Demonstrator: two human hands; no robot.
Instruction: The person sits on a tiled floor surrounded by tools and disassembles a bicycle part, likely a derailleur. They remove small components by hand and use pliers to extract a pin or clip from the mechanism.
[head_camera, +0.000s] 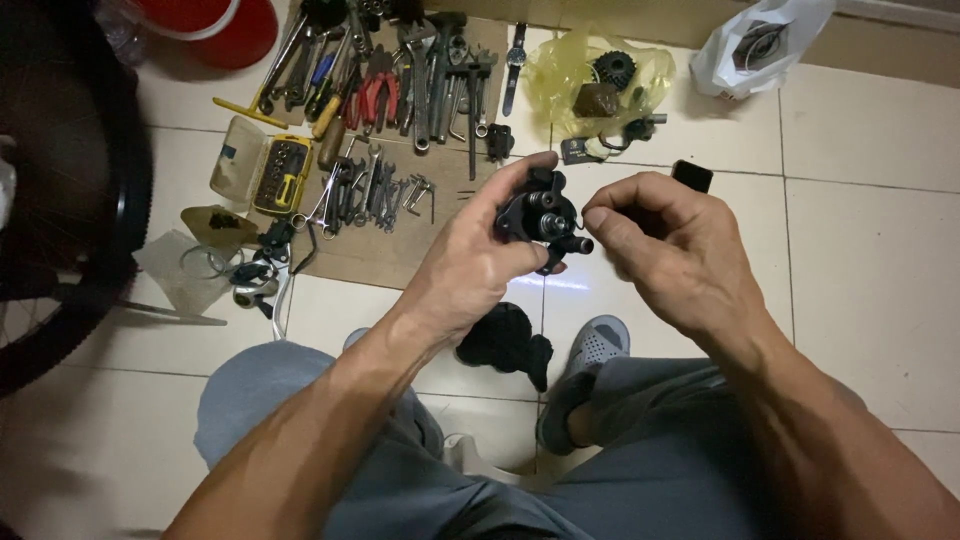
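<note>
Tools (400, 90) on cardboard (400, 250), seemingly behind hands.

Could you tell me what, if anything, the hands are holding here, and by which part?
The left hand grips a black brake caliper around its body, thumb over the top. The right hand pinches something small at the caliper's right end; what it is cannot be told.

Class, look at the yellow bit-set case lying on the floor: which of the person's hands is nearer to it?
Left. The left hand, gripping a black mechanical part, is nearer the yellow bit-set case; the right hand is farther right.
</note>
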